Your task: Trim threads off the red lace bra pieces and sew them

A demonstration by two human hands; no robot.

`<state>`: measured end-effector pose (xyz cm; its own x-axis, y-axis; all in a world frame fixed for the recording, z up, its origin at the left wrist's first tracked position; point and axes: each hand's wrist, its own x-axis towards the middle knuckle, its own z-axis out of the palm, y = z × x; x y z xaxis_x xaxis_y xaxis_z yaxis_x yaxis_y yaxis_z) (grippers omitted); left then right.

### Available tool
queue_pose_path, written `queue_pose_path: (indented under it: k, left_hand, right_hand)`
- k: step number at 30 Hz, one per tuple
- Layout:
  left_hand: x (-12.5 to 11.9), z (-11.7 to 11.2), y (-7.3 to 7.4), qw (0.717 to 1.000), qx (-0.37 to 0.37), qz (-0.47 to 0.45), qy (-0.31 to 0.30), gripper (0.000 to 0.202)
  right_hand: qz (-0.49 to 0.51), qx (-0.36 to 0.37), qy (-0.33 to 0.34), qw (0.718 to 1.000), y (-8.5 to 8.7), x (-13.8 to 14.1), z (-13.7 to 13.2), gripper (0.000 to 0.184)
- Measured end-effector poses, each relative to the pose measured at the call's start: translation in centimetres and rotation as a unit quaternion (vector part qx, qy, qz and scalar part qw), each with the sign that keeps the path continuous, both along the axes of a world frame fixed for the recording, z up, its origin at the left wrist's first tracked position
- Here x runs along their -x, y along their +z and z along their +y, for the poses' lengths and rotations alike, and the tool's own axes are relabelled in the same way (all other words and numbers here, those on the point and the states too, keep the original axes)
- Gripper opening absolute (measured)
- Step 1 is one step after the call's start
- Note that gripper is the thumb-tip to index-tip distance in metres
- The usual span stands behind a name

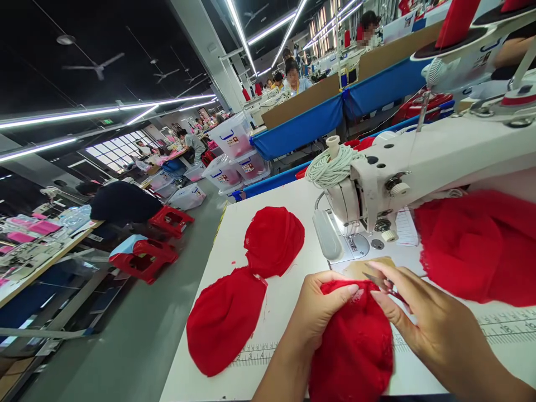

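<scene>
My left hand [314, 307] pinches the top edge of a red fabric piece [352, 357], thumb in front and fingers behind. The cloth hangs down over the table's front edge. Close to that edge, my right hand [422, 318] is closed around small thread snips [377, 281]; their metal blades point left at the fabric, and the handle is mostly hidden by the fingers. Left of my hands, a rounded red fabric piece [228, 318] lies on the white table, its upper end meeting another red piece [274, 241]. More red cloth [481, 245] is heaped at the right.
A white sewing machine [427, 167] stands just beyond my hands, a coil of pale cord [335, 166] on its head. A ruler strip [255, 354] runs along the table [226, 240]. Plastic bins [234, 137], red stools [144, 259] and other people at work are farther off.
</scene>
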<state>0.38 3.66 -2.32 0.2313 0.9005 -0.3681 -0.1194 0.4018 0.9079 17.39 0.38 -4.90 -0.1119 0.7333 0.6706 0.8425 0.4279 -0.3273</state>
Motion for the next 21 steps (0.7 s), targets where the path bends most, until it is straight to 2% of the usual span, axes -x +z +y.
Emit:
queue_pose_path:
  k: [3,6,11,16,21]
  left_hand:
    - [-0.1,0.0,0.3,1.0,0.002,-0.018,0.0,0.026]
    - [-0.2,-0.1,0.5,1.0,-0.001,-0.031,0.0,0.025]
    - [-0.2,-0.1,0.4,1.0,-0.005,-0.021,0.003,0.025]
    - [-0.1,0.0,0.1,1.0,-0.001,-0.017,0.004,0.026]
    - [0.0,0.0,0.1,1.0,0.0,-0.013,0.001,0.025]
  right_hand:
    - [-0.042,-0.044,-0.018,0.998,-0.4,0.4,-0.6,0.033]
    - [-0.064,-0.051,-0.018,0.996,-0.5,0.7,-0.7,0.033]
    - [-0.055,-0.029,-0.003,0.998,-0.6,0.5,-0.7,0.034]
    - [-0.008,0.037,0.024,0.999,-1.6,-0.1,-0.9,0.03]
    - [0.0,0.05,0.019,0.999,-1.6,0.1,-1.2,0.033]
